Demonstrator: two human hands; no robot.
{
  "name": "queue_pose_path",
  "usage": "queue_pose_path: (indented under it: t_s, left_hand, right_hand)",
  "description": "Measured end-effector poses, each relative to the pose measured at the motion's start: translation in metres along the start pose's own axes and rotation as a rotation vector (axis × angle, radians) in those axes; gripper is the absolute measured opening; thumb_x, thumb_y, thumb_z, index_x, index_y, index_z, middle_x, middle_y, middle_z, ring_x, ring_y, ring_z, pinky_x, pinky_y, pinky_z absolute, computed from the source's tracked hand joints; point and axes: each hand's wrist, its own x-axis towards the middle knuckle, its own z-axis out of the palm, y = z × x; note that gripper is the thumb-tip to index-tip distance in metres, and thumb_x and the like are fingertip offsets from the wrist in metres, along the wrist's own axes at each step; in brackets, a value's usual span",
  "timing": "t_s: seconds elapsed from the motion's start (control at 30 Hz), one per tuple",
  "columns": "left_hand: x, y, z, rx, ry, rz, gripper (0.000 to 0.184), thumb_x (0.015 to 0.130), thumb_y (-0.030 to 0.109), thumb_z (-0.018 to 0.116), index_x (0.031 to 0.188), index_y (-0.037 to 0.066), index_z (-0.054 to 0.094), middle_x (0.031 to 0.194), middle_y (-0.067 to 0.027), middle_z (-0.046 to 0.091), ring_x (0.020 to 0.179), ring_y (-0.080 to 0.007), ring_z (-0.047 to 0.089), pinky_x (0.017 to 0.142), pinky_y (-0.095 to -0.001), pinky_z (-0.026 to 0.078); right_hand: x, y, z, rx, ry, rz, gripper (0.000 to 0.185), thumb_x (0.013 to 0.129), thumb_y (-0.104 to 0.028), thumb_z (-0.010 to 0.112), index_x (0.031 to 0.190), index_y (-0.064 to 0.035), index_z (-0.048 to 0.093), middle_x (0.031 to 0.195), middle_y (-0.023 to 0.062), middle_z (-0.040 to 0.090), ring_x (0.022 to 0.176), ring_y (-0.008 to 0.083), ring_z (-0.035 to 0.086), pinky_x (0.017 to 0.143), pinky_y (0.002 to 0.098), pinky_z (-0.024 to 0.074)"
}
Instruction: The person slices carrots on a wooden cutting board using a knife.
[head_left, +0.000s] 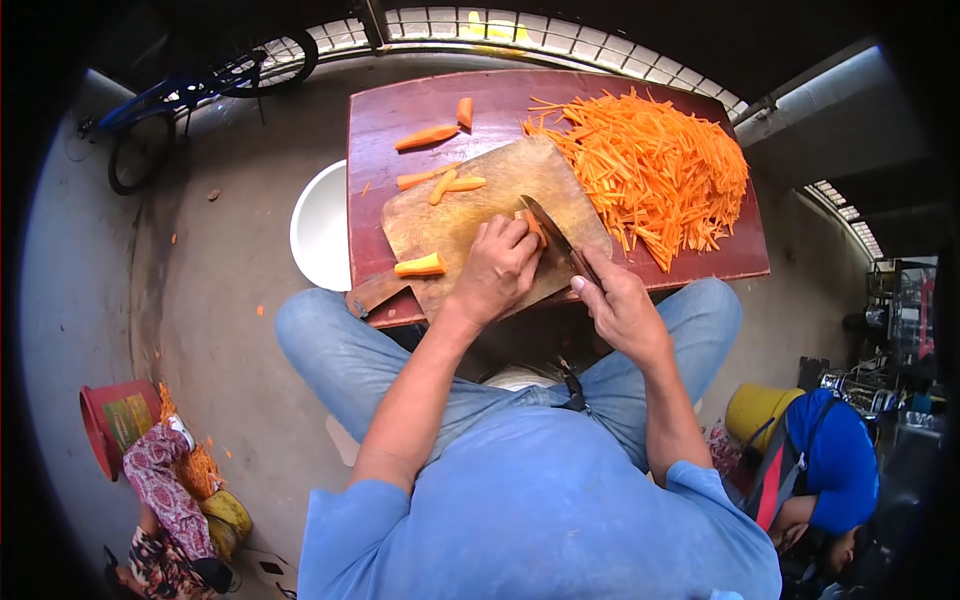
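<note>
My left hand (497,262) presses a carrot piece (532,228) onto a worn wooden cutting board (525,165), its fingers curled around the piece. In my right hand (624,308) is a knife (548,222), held by the handle, with the blade right beside that carrot piece. A cut carrot chunk (420,264) rests at the board's left edge, and thin carrot slices (458,185) lie farther up. Beyond the board are a longer carrot piece (426,137) and a short one (465,112). To the right rises a large heap of carrot strips (650,165).
The board lies on a dark red table (395,105). A white basin (320,230) stands by its left side. A bicycle (190,95) is at the far left wall. Two other people sit low behind, near a red bucket (100,430) and a yellow bucket (755,412).
</note>
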Motion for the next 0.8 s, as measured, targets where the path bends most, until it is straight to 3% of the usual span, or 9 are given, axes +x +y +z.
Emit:
queue_pose_path:
  t_s: [0.03, 0.2, 0.3, 0.53, 0.8]
  left_hand:
    - [0.001, 0.0, 0.0, 0.002, -0.006, 0.007, 0.017, 0.086, 0.005, 0.081, 0.101, 0.002, 0.075, 0.106, -0.0114, 0.067, 0.099, -0.0345, 0.063, 0.089, -0.0445, 0.053]
    - [0.002, -0.002, 0.0, -0.013, -0.043, 0.029, 0.019, 0.087, 0.006, 0.078, 0.106, 0.0, 0.076, 0.105, -0.0121, 0.065, 0.1, -0.0332, 0.061, 0.089, -0.0444, 0.052]
    - [0.004, 0.001, -0.003, -0.037, -0.046, 0.006, 0.021, 0.087, 0.002, 0.078, 0.108, 0.0, 0.077, 0.105, -0.0131, 0.066, 0.1, -0.0354, 0.063, 0.091, -0.0452, 0.053]
    - [0.005, -0.002, -0.001, -0.048, -0.071, -0.005, 0.022, 0.088, 0.001, 0.076, 0.11, -0.004, 0.075, 0.109, -0.0135, 0.066, 0.104, -0.0347, 0.063, 0.092, -0.0457, 0.053]
    - [0.006, -0.001, -0.004, -0.064, -0.091, -0.031, 0.028, 0.087, 0.001, 0.075, 0.114, -0.006, 0.075, 0.113, -0.0142, 0.066, 0.107, -0.0351, 0.062, 0.094, -0.0458, 0.053]
  right_hand:
    - [-0.001, 0.002, 0.001, 0.003, 0.009, -0.018, 0.04, 0.109, -0.007, 0.07, 0.144, 0.0093, 0.061, 0.098, 0.0215, 0.07, 0.083, 0.0283, 0.067, 0.078, 0.0386, 0.0553]
    - [-0.009, -0.004, -0.003, -0.061, 0.011, -0.033, 0.041, 0.111, -0.008, 0.067, 0.147, 0.0103, 0.059, 0.124, 0.031, 0.073, 0.111, 0.0442, 0.074, 0.096, 0.0444, 0.0577]
    - [-0.019, -0.006, 0.0, -0.052, 0.03, -0.024, 0.045, 0.11, -0.012, 0.067, 0.148, 0.009, 0.057, 0.129, 0.0345, 0.071, 0.121, 0.0509, 0.07, 0.101, 0.0512, 0.0576]
    - [-0.031, -0.028, -0.002, -0.041, -0.033, 0.093, 0.051, 0.11, -0.013, 0.066, 0.155, 0.0075, 0.05, 0.132, 0.0364, 0.069, 0.125, 0.0522, 0.068, 0.102, 0.0537, 0.057]
    - [-0.006, -0.031, 0.005, -0.089, -0.073, 0.137, 0.042, 0.111, -0.013, 0.064, 0.147, 0.0061, 0.053, 0.124, 0.0359, 0.069, 0.114, 0.0542, 0.069, 0.093, 0.0575, 0.0573]
